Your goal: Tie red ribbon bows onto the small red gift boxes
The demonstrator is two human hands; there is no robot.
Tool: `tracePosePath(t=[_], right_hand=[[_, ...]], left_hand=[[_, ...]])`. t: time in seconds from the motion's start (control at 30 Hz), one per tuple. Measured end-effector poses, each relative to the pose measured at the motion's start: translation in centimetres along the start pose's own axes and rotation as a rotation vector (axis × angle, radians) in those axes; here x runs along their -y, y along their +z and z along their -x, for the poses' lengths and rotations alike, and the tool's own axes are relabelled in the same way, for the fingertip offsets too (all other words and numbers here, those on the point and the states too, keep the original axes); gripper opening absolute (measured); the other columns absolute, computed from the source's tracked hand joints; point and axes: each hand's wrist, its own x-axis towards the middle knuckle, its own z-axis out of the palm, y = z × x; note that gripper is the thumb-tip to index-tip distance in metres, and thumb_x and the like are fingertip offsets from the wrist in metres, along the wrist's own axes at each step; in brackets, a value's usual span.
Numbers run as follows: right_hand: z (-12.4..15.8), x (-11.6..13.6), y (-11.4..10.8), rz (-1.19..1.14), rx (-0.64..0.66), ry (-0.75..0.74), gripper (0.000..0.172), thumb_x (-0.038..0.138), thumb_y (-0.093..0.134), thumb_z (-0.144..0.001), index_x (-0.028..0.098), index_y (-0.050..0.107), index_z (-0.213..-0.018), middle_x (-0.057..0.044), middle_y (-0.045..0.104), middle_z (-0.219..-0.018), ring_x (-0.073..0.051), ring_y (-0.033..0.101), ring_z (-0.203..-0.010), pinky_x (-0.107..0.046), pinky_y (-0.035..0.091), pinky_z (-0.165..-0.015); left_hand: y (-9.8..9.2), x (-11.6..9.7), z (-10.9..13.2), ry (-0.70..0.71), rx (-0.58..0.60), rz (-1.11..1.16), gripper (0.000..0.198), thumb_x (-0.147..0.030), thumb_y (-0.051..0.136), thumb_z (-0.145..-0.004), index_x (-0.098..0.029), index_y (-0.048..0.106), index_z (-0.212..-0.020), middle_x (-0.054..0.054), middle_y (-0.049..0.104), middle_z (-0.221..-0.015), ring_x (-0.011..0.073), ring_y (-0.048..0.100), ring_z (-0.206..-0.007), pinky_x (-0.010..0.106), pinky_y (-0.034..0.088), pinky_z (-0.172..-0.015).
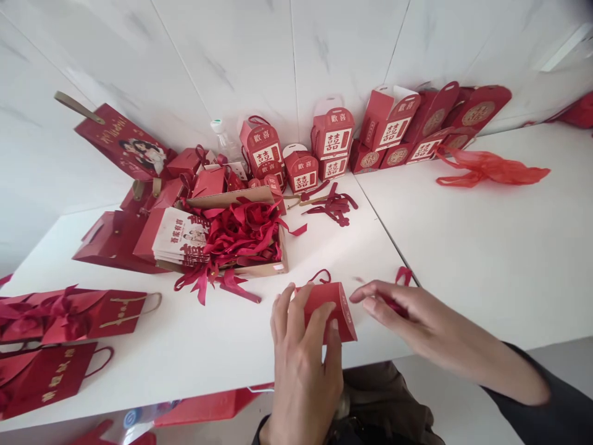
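My left hand [306, 340] is closed around a small red card box [343, 312], with thumb and fingers across its top and sides. The box sits low over the white table's front part, and a thin dark-red cord loop shows behind it. Just right of the box, my right hand [403, 309] has its index finger and thumb stretched out and slightly apart, pointing at the box's curved end. A dark-red ribbon [404, 275] shows behind and between those fingers; whether the hidden fingers hold it I cannot tell.
A cardboard tray [283, 253] holds red ribbons [245, 228] and printed cards [180, 235]. Red gift boxes [336, 139] line the wall. More bags and boxes [74, 315] stand left. Loose cords [336, 207] and a red plastic bag [491, 170] lie on the table [486, 259].
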Motion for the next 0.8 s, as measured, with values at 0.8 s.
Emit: tracePosePath(t=[0.8], right_hand=[[-0.9, -2.6, 1.1, -0.574, 0.655, 0.321, 0.05, 0.049, 0.05, -0.094, 0.019, 0.056, -0.054, 0.006, 0.033, -0.047, -0.009, 0.02, -0.045, -0.029, 0.014, -0.047]], left_hand=[[0.1, 0.7, -2.1, 0.006, 0.15, 0.085, 0.024, -0.014, 0.052, -0.098, -0.026, 0.071, -0.105, 0.006, 0.065, -0.128, 0.0316, 0.047, -0.135, 0.069, 0.026, -0.12]])
